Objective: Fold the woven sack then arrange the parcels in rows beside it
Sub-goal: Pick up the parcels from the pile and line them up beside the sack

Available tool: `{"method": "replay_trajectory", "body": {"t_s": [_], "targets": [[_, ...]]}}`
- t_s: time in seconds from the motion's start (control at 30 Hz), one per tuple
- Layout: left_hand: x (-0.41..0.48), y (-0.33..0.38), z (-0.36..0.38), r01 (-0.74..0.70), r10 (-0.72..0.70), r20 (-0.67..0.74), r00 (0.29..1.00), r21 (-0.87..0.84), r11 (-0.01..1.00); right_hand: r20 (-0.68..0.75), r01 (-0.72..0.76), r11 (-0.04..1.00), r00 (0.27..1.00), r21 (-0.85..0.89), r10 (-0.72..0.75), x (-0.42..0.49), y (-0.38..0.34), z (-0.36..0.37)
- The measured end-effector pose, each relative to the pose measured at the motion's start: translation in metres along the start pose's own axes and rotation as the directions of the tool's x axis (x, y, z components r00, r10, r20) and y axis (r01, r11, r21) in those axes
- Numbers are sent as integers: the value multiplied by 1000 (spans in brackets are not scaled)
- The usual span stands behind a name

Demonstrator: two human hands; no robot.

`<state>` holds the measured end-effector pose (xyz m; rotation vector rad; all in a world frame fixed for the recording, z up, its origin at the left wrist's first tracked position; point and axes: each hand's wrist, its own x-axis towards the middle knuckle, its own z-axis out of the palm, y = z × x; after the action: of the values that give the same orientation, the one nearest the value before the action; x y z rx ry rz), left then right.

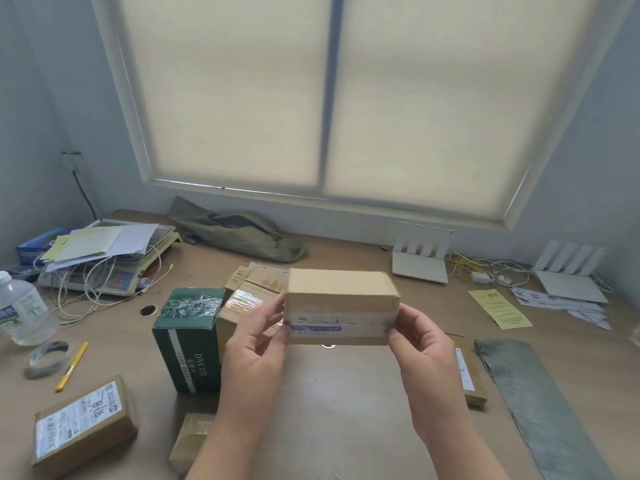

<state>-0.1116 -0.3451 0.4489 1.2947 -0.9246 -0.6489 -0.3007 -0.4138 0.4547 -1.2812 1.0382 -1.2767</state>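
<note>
Left hand: nearest the camera, at 7 o'clock from the carried box; thumb and fingers curl round the box's left end.
Right hand: at 5 o'clock from the box; it pinches the right end in the same way.
Brown box: held between both hands, clear of the table, long side towards the camera, with tape across its label.
Small taped parcel: at 7 o'clock, beside the left forearm.
Labelled parcel: at 8 o'clock, lying flat, apart from the others.
Flat parcel: at 4 o'clock, partly hidden by the right hand.
Woven sack: the grey flat strip at 4 o'clock, just beyond the flat parcel; it looks already folded.
Green box: at 9 o'clock, upright, touching a taped brown parcel behind it.
Olive cloth bag: at 11 o'clock, crumpled by the wall.
Risk: only the box's ends are gripped and the tape looks slick, so it may slip on the way down. Set down to the left, it could tip the upright green box. Most parcels lie well apart from the sack, so a row could start on the wrong side.
</note>
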Motion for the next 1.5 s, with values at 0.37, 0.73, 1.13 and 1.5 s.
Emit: {"method": "replay_trajectory", "body": {"t_s": [0.37, 0.73, 1.13, 1.5], "targets": [[-23, -1, 71, 113, -105, 57, 993, -161, 981, -124, -31, 995, 991, 93, 42, -12, -4, -68], [-36, -13, 106, 220, -188, 136, 973, -283, 934, -177, -110, 958, 971, 266, 160, -19, 0, -96], [-55, -70, 164, 434, -400, 456, 795, 35, 900, -212, -268, 908, 914, 323, 346, -15, 52, -162], [-121, -173, 278, 409, -493, 507, 707, 276, 870, -52, -559, 829, 829, -28, 557, -14, 142, -257]]}}
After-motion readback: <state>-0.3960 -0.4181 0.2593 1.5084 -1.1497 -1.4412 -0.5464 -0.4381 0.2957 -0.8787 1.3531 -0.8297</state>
